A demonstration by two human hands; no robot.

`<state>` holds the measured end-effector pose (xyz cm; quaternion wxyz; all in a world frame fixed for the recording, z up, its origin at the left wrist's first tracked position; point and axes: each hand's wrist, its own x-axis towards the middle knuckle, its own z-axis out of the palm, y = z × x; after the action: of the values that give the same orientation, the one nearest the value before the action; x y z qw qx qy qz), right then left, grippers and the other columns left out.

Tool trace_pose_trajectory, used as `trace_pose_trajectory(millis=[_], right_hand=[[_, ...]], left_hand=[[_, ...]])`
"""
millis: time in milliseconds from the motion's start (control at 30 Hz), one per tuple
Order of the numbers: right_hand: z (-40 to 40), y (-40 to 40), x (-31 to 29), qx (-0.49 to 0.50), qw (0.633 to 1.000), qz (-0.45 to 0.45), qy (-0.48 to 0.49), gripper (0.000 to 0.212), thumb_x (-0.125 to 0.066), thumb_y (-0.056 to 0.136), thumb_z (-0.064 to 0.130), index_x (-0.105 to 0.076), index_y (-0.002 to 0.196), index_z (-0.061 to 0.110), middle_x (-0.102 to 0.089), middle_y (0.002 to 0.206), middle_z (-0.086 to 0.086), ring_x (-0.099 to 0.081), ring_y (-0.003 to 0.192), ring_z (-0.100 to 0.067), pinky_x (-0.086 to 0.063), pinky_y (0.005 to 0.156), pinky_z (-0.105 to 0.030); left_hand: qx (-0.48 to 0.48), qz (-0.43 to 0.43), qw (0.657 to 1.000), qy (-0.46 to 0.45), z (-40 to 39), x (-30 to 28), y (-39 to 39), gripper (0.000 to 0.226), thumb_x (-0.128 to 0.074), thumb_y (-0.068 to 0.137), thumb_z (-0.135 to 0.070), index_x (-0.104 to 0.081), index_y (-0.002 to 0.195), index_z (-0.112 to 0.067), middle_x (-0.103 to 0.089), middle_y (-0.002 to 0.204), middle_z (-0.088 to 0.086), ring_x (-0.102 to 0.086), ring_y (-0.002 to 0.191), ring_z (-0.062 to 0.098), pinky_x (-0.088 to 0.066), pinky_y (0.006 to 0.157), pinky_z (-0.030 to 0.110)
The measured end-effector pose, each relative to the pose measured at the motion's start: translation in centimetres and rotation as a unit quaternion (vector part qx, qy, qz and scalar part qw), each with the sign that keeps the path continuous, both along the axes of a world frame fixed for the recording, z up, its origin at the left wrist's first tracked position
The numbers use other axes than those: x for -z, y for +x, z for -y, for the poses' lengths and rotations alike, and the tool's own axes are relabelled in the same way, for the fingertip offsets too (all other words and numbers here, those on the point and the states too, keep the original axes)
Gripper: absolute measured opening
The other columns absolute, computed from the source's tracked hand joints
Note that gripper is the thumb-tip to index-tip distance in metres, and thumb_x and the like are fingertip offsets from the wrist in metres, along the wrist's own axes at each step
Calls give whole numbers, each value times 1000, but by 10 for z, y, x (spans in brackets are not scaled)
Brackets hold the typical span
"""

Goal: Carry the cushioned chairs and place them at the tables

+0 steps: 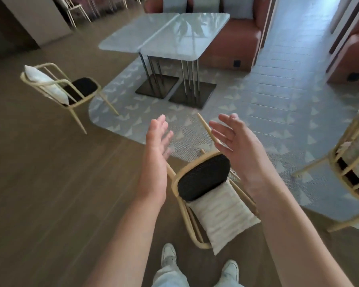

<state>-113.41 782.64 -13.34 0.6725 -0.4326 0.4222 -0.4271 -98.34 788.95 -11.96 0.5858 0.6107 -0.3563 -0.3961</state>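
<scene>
A cream-framed chair with a black seat and a white back cushion [203,179] lies tipped on its back on the floor just in front of my feet, its legs pointing away from me. My left hand [157,146] and my right hand [234,139] hover above it, palms facing each other, fingers straight, holding nothing. A second chair of the same kind [71,88] stands upright to the left. A third one [352,162] is cut off at the right edge. Two white-topped tables [166,36] stand pushed together ahead on a patterned floor.
A reddish bench seat with pale cushions [236,38] runs behind the tables. Another bench [356,48] is at the far right. More chairs [75,9] stand far back at the left, near a pale pillar [35,19]. Wood floor lies left.
</scene>
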Motion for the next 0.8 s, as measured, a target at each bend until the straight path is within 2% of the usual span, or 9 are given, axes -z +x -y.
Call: trace_pose_trajectory(millis=[100, 167, 200, 300, 467, 667, 800], right_hand=[[-12, 9, -4, -28, 1000, 3, -5, 52, -50, 85, 59, -58, 127, 31, -66, 131, 8, -58, 125, -7, -39, 115, -38], [-21, 15, -5, -35, 999, 2, -4, 65, -49, 81, 60, -54, 137, 27, -67, 130, 10, -58, 124, -6, -40, 113, -37], [-25, 19, -6, -39, 999, -3, -6, 66, -49, 84, 60, -52, 140, 25, -66, 130, 10, -58, 124, -6, -40, 113, -37], [-40, 30, -10, -48, 999, -17, -20, 52, -45, 99, 53, -51, 142, 24, -66, 131, 9, -58, 125, -8, -38, 116, -40], [-66, 49, -20, -38, 998, -34, -37, 72, -47, 81, 61, -51, 143, 24, -66, 131, 10, -58, 126, -7, -38, 115, -39], [-110, 68, -3, -16, 998, -63, -9, 60, -48, 80, 59, -58, 130, 28, -69, 126, 10, -59, 123, -7, -38, 115, -41], [-135, 71, 15, -8, 997, -80, 18, 61, -50, 80, 59, -58, 131, 26, -70, 126, 8, -60, 123, -8, -39, 114, -41]], left_hand=[[-25, -3, 1000, -1, -19, -3, 7, 75, -29, 88, -70, -42, 152, -35, -47, 154, -14, -50, 133, -1, -31, 121, 41], [-35, -5, 999, -4, -31, -3, 13, 74, -29, 88, -70, -41, 153, -35, -46, 154, -15, -50, 133, -2, -30, 121, 41], [-35, -5, 999, -6, -36, -4, 16, 74, -28, 89, -70, -41, 153, -35, -46, 154, -15, -50, 132, -3, -30, 122, 42], [-36, -8, 999, -12, -52, -5, 26, 74, -28, 89, -70, -40, 153, -35, -46, 154, -15, -51, 131, -4, -30, 122, 42], [-21, -29, 999, -23, -78, -2, 47, 75, -28, 87, -71, -42, 152, -35, -49, 151, -17, -53, 129, -4, -31, 120, 40], [5, -69, 998, 5, -110, 26, 70, 74, -26, 88, -70, -44, 150, -34, -51, 150, -15, -55, 127, -4, -34, 117, 35], [18, -88, 995, 36, -130, 44, 71, 71, -24, 94, -67, -42, 152, -30, -50, 151, -11, -54, 128, -1, -33, 119, 37]])
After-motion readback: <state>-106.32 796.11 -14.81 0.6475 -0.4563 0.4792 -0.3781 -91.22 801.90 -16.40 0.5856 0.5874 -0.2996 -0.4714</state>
